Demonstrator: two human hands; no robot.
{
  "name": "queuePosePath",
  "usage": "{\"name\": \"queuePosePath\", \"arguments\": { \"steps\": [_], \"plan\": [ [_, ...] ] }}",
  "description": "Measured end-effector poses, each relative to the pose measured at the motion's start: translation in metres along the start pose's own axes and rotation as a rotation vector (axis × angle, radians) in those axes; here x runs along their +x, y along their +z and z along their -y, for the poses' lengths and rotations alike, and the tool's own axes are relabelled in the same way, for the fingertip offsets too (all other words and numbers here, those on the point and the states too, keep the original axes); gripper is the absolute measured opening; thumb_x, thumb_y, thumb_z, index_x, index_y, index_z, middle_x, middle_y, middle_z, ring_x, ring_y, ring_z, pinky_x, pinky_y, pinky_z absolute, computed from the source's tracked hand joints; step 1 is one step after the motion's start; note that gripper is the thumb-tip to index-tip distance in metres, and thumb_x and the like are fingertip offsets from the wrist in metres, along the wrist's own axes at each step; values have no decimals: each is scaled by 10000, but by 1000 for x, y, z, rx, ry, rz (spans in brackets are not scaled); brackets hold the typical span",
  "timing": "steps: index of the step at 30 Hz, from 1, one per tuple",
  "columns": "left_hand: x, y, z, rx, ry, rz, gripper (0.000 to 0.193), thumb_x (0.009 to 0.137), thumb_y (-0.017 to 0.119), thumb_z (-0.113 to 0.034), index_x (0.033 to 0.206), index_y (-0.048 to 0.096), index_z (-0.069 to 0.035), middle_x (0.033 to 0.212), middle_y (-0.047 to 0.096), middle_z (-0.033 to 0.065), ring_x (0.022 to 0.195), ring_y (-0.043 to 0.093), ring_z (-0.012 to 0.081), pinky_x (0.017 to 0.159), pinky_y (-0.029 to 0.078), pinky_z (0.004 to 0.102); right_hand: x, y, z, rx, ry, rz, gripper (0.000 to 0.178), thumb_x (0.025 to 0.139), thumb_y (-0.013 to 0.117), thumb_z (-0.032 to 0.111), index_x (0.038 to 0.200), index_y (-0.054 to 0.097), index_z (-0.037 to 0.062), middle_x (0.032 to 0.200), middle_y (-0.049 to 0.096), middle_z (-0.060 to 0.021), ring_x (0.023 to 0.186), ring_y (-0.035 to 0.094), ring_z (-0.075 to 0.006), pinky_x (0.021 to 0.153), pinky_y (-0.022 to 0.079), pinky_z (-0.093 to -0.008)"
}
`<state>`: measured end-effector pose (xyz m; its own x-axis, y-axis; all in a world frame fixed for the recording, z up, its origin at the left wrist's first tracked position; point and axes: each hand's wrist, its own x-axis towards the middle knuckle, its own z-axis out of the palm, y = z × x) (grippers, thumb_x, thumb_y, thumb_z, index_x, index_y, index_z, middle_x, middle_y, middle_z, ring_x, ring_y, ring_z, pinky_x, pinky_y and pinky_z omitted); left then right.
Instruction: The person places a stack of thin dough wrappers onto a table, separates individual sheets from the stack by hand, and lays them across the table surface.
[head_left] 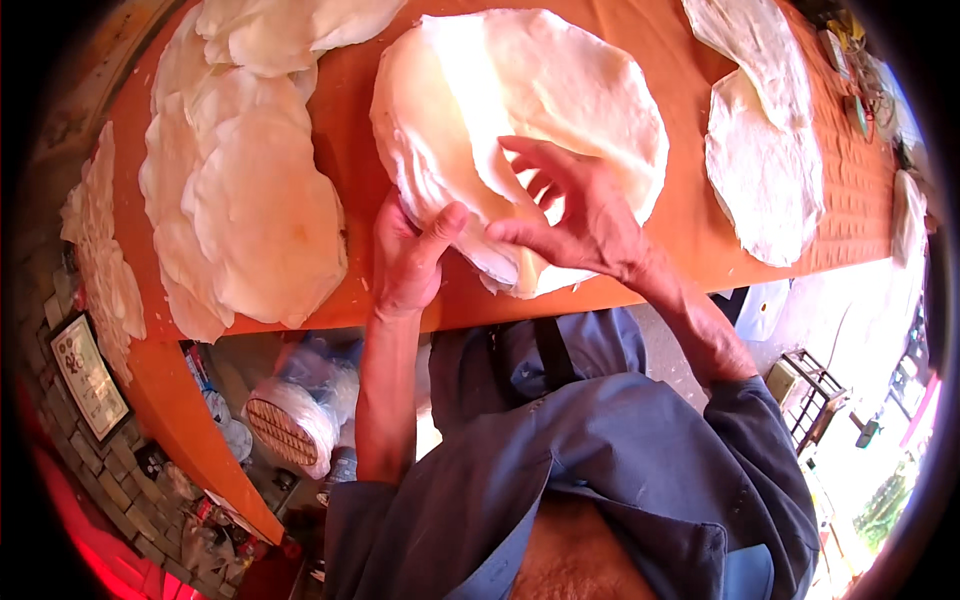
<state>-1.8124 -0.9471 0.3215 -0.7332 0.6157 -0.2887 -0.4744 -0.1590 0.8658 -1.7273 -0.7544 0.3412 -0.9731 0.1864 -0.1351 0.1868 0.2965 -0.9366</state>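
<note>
One stack of pale sheets (pixel 590 95): left hand (pixel 408 255) pinching its near-left edge, right hand (pixel 588 212) spread over it, can't tell if touching. Clear plastic (pixel 325 395) wraps something slatted, left.

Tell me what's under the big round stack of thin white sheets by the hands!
The long orange table shows around the stack; whatever is directly beneath is covered and can't be seen.

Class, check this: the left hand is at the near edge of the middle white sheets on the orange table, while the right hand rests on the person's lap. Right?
The right hand is wrong: the head view shows it over the middle white sheets instead. The rest stands.
</note>
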Motion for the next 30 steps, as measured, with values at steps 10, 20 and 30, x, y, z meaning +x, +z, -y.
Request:
{"name": "queuePosePath", "arguments": {
  "steps": [10,20,30],
  "plan": [
    [6,24,-2,201,11,-135,358,856,627,-72,1198,558,7,1055,642,55,964,587,137,857,475,291,-6,11,0,-284,-288,-144,399,759,672,99,1126,566,-14,791,636,-192,620,626,-336,556,516,-397],
    [-19,-43,38,-131,-14,-322,612,772,557,-7,1373,442,-23,1294,550,135,1193,536,286,1017,444,413,-11,-79,-1,557,344,-144,177,826,561,-3,972,657,24,735,666,-105,592,637,-211,555,546,-329],
    [-20,-76,62,-220,-174,-395,703,750,516,-13,1437,378,-64,1379,482,113,1281,453,292,1078,385,411,-56,-330,36,690,61,-502,321,851,586,63,1159,592,-27,997,684,-139,830,696,-196,748,580,-302]
  ]
}}
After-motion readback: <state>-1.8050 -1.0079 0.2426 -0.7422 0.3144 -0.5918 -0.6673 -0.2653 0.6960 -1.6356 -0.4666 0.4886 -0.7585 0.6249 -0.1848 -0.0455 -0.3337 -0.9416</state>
